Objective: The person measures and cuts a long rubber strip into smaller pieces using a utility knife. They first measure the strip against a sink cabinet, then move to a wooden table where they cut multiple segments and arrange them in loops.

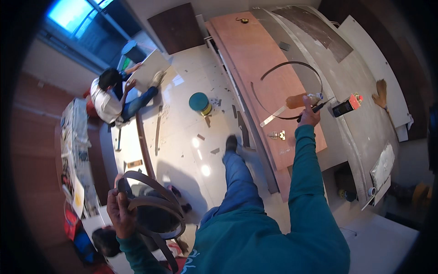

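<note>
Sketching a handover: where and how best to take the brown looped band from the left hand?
Probably by the right-hand bend of the brown looped band, coming from the right. The left hand occupies its left part, while the loops bow out rightward, clear of the fingers. Pinch across the broad faces: it looks thin and flat.

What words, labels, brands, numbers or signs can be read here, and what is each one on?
Nothing can be quoted with certainty.
Teal shirt: pale lettering near the lower edge of the picture, slanted and cut off; not copied out.
Red and black can: small pale marks on its side, too small to read.
Round tin on the floor: any print on its side is too small to tell.
</note>
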Available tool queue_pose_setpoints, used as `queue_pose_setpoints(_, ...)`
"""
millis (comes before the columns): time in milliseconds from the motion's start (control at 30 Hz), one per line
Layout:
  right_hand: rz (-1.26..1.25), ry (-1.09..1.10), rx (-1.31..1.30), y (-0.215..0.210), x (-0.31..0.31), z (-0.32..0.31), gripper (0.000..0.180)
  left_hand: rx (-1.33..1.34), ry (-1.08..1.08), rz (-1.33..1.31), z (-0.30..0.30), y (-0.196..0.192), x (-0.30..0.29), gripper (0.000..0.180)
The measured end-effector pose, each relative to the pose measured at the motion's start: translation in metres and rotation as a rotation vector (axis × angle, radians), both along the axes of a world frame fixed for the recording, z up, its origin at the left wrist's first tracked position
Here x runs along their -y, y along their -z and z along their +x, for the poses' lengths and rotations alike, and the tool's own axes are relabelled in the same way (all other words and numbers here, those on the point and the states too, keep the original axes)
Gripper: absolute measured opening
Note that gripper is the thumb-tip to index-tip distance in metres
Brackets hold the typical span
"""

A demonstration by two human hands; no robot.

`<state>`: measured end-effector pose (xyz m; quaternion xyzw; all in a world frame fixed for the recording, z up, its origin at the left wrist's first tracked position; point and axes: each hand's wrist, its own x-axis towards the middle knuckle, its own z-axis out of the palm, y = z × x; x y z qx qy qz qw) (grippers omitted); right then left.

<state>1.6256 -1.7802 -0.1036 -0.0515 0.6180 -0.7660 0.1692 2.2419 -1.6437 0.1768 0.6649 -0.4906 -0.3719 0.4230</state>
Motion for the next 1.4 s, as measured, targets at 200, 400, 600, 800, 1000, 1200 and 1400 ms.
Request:
queue_pose_setpoints(200,0.103,0.244,0.125,0.136,0.145,-0.067,0.049,0.102,0.146,0.124,-0.053,0.061,0.228,0.018)
queue_pose_setpoints(400,0.262,0.477,0.41,0.268,0.211,-0.099,0.054,0.145,0.271,0.293,-0.134,0.108,0.429,0.02)
queue_pose_setpoints(600,0.296,0.633,0.457,0.311,0.185,-0.1,0.049,0.429,0.6,0.246,-0.211,0.137,0.542,0.023)
queue_pose_setpoints(800,0.356,0.52,0.385,0.309,0.173,-0.099,0.044,0.22,0.682,0.453,-0.312,0.158,0.623,0.025)
queue_pose_setpoints(1000,0.527,0.485,0.242,0.305,0.185,-0.091,0.054,0.34,0.925,0.529,-0.403,0.19,0.675,0.025)
queue_pose_setpoints(1200,0.56,0.613,0.21,0.301,0.204,-0.1,0.064,0.383,1.161,0.623,-0.441,0.226,0.734,0.025)
queue_pose_setpoints(1400,0.556,0.625,0.197,0.286,0.206,-0.088,0.078,0.354,1.372,0.669,-0.483,0.287,0.818,0.025)
